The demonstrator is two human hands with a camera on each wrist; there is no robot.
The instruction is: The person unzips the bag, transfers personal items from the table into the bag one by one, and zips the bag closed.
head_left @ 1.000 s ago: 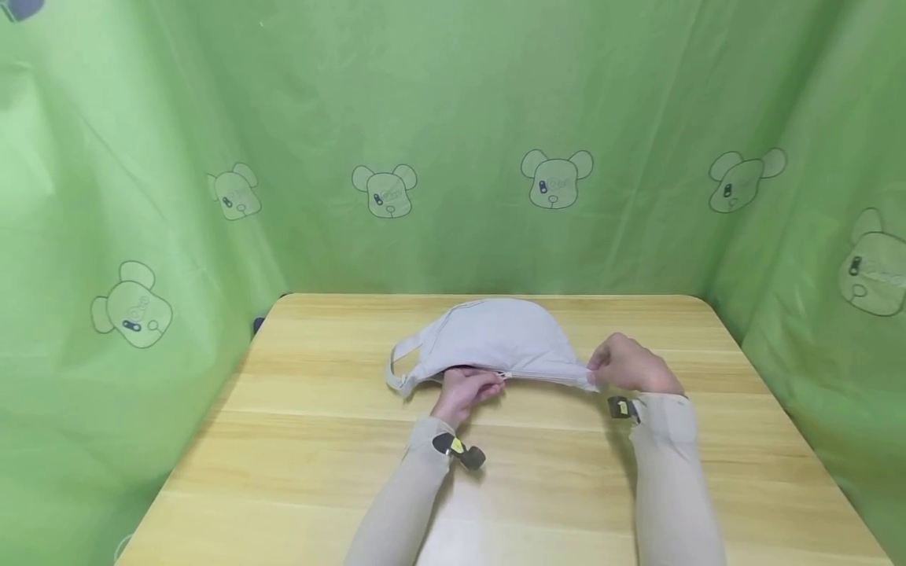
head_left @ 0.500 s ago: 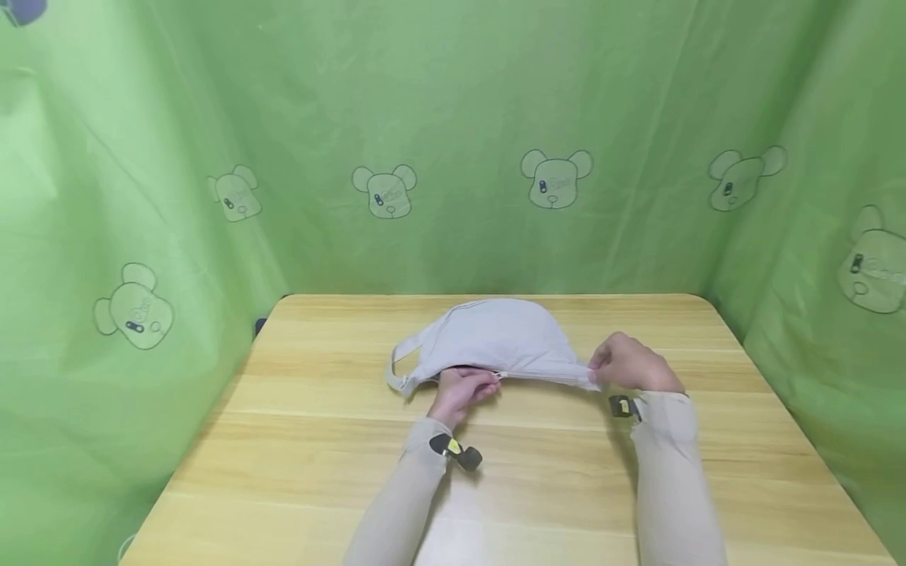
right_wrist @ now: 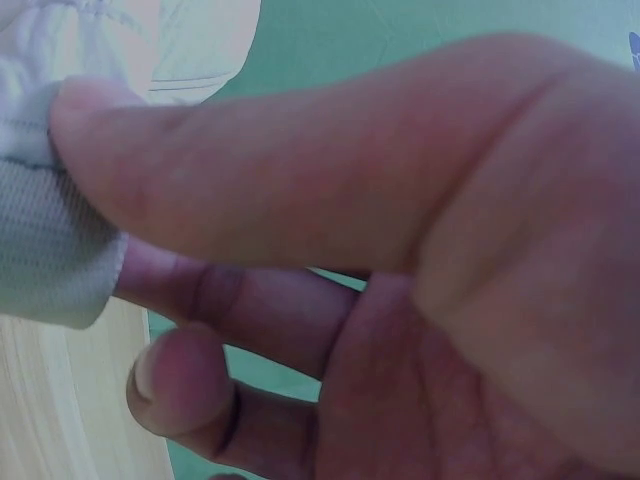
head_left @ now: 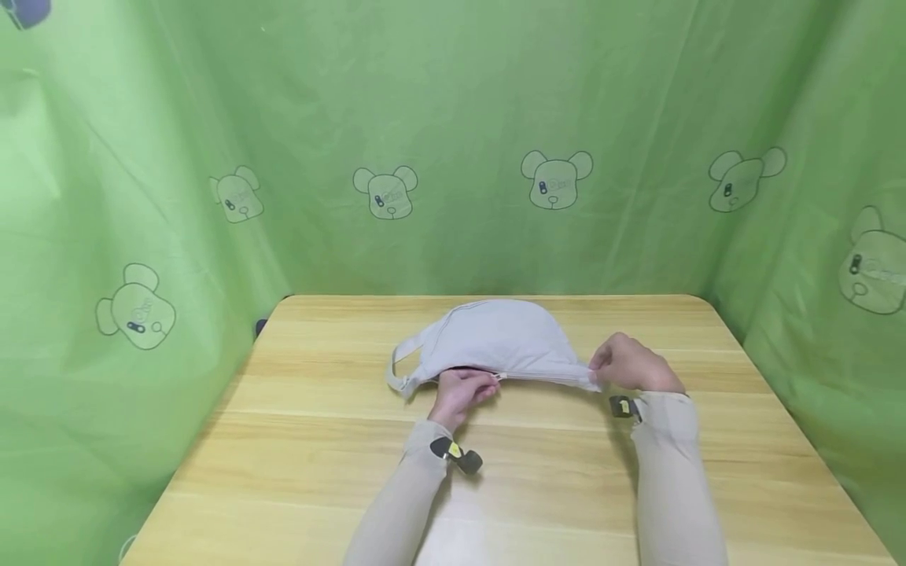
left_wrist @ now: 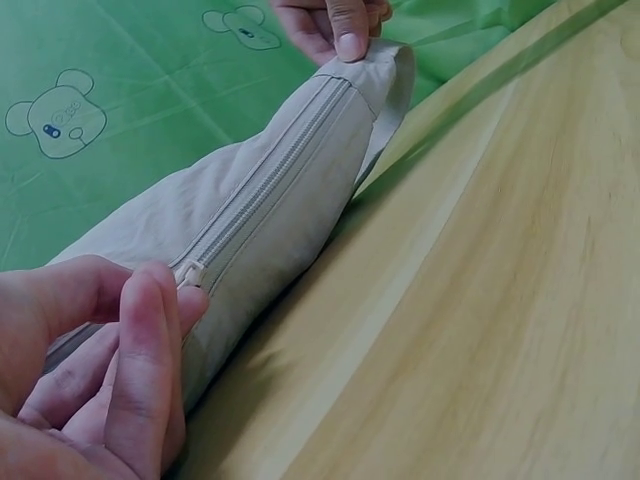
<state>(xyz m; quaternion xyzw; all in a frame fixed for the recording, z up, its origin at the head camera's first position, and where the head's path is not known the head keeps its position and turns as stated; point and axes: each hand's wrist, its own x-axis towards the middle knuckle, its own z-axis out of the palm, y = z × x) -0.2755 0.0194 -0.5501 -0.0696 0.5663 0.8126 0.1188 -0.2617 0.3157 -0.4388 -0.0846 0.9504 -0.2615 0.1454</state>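
Note:
A pale grey half-moon shoulder bag lies on the table, its zipper side facing me. The zipper is closed from the slider to the right end; left of the slider a dark gap shows. My left hand pinches the zipper pull between thumb and finger, at the bag's front edge. At the bag's right end, my right hand grips the corner where the strap is sewn on, thumb on top in the right wrist view. The strap loops out at the left end.
The bag sits toward the back of a wooden table with rounded far corners. A green curtain printed with bear heads hangs around the back and both sides. Each wrist carries a small black camera.
My left hand has shifted slightly left with the zipper pull between one second and half a second ago, and holds there now. The right hand keeps its grip on the bag's corner.

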